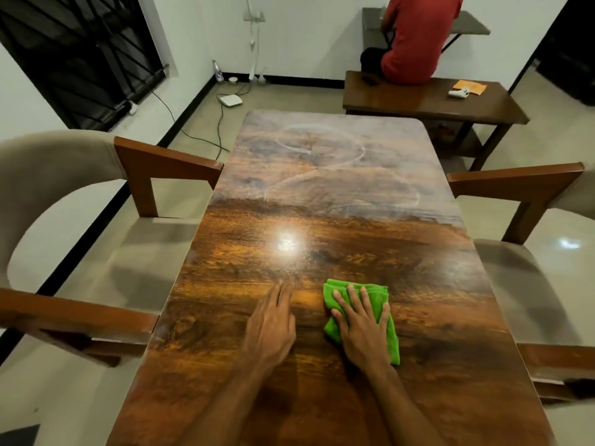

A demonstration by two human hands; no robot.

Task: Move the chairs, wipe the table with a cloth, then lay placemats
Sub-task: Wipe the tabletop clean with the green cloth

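A long glossy wooden table [338, 194] runs away from me, shiny on its near half and hazy with pale ring marks on its far half. My right hand [360, 323] lies flat, fingers spread, pressing a folded green cloth [389, 336] onto the near part of the table. My left hand [270, 326] rests flat on the bare wood just left of the cloth, holding nothing. A beige upholstered chair with wooden arms [80, 194] stands at the table's left side. Another such chair [528, 220] stands at the right side. No placemats are in view.
A person in a red shirt [415, 37] sits on a low dark wooden bench [431, 101] beyond the table's far end; an orange paper and a small white item lie on it. Cables and a white device [230, 99] lie on the floor by the left wall.
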